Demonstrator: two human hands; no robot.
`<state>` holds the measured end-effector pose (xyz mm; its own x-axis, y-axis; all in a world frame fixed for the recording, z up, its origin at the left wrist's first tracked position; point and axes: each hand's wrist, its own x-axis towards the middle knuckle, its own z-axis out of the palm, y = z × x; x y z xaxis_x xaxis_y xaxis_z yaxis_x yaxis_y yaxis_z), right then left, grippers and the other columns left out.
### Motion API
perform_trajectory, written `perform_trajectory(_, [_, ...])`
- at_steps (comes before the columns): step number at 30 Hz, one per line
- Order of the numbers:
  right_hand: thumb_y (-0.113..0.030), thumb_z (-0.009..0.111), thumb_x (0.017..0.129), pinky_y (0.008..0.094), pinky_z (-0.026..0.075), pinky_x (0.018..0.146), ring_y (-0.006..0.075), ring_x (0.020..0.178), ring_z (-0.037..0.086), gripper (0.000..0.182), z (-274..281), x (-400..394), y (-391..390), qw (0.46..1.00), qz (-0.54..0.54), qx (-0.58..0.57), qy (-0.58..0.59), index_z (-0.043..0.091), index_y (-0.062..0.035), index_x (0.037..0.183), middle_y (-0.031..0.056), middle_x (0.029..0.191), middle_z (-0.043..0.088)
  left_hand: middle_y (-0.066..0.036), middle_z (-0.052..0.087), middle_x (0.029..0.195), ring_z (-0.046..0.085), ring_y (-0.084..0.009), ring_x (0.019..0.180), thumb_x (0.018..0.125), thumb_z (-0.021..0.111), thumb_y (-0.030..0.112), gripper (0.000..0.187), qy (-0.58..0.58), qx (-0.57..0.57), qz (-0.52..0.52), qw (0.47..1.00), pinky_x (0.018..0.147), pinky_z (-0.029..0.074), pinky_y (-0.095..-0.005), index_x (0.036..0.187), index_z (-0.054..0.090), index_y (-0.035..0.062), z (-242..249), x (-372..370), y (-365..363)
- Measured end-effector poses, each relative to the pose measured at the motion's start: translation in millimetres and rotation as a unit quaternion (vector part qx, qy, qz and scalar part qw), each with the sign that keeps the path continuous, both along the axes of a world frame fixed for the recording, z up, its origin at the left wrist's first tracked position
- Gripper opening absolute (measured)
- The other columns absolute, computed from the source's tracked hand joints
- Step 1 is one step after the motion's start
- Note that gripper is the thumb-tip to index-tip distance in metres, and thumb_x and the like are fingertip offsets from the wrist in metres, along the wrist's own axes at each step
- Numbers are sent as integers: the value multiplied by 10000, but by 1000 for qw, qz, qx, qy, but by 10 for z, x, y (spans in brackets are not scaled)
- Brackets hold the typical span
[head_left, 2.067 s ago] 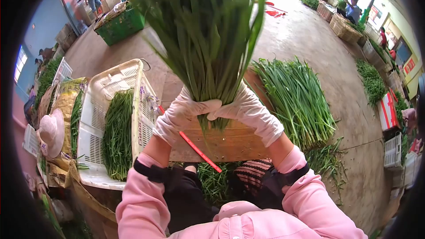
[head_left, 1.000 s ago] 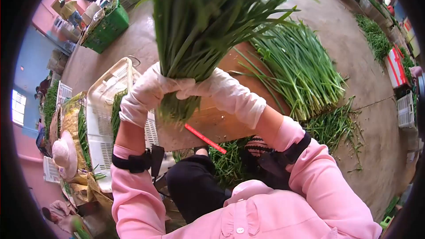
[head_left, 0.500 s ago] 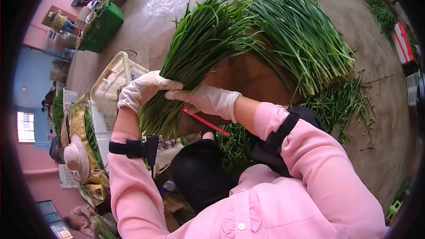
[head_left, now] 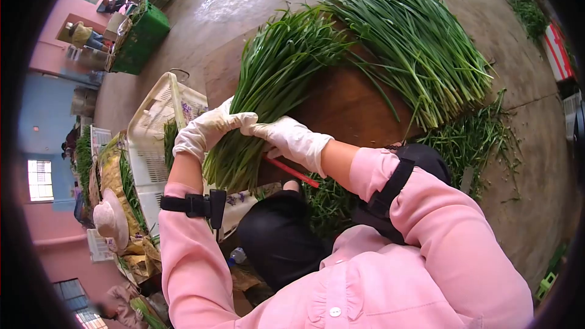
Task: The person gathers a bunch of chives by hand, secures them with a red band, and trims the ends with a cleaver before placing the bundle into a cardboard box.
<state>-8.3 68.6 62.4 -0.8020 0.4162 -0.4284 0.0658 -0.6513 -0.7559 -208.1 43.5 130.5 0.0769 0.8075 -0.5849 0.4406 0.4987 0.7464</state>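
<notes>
Left hand (head_left: 207, 129), right hand (head_left: 295, 143) clasping green bunch (head_left: 274, 64), ends extending past grip, leaves overlapping wooden board (head_left: 347, 106); crate (head_left: 150, 164) sitting left of board, floor (head_left: 201, 30) spreading beyond.

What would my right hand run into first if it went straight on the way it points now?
Probably your left hand, close ahead: your right hand points toward it across the bunch of greens. Depth is unclear, so the greens themselves may come first.

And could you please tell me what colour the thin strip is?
The thin strip by the right hand is red, best seen in the head view.
</notes>
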Motion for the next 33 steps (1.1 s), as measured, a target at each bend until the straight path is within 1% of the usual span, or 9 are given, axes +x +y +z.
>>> perform_trajectory(3, [-423,756,902,373,552,903,197,1163,635,544,105,17,12,999,10,18,-46,650,-115,1338,66,1276,683,-98,459,1538,410,-176,1386,750,912,406,1178,-23,33,-21,999,1169,316,-320,1614,205,27,242,166,-70])
perform_trajectory(11, [-305,707,953,363,549,940,213,1110,665,406,-120,-58,-23,997,-31,-51,39,680,-65,1279,89,1245,701,-180,387,1579,388,-225,1432,588,994,186,1504,114,50,-13,992,1186,315,-321,1606,-94,-21,-21,200,-379])
perform_trajectory(16, [-259,681,950,365,552,881,251,988,702,358,-97,17,-42,991,-47,-96,76,710,25,1165,155,1176,714,-265,505,1464,517,-302,1355,497,1010,236,1568,144,190,28,971,1152,384,-349,1596,-73,-49,-364,288,-449])
perform_trajectory(18, [-310,627,973,367,548,912,268,1030,695,406,-80,58,-29,995,-18,-72,73,695,3,1222,164,1173,709,-287,512,1444,528,-349,1344,502,1003,251,1559,300,103,21,948,1129,418,-385,1616,-61,11,-356,285,-453])
perform_trajectory(22, [-421,558,994,368,534,969,306,1080,692,508,78,208,-11,996,71,45,-25,638,-72,1355,227,1198,683,-311,524,1406,552,-405,1300,523,989,330,1540,339,82,14,937,1095,450,-412,1634,-48,80,-286,342,-457])
perform_trajectory(25, [-439,593,1005,370,557,963,289,1059,701,575,178,260,-8,996,70,35,-44,601,8,1366,217,1201,681,-310,522,1405,572,-416,1273,549,971,349,1509,358,58,18,932,1080,461,-422,1637,-42,90,-193,420,-458])
perform_trajectory(30, [-441,577,1006,329,581,817,288,883,738,517,581,360,56,979,95,125,-130,665,22,1218,232,1032,724,-307,524,1412,591,-415,1259,578,951,382,1474,372,20,10,928,1069,468,-433,1639,-29,93,-102,448,-466])
perform_trajectory(32, [-335,569,1026,305,527,630,216,702,694,362,827,534,83,976,23,211,-53,689,5,994,100,813,721,-307,528,1412,594,-418,1257,581,948,396,1468,363,24,16,931,1068,470,-438,1640,-24,95,-104,440,-478])
perform_trajectory(33, [-350,594,1018,300,538,644,185,725,698,355,857,574,101,958,8,266,-104,703,-12,1026,85,838,738,-307,529,1412,592,-419,1260,582,947,398,1468,371,20,16,928,1070,469,-439,1640,-25,95,-91,448,-476])
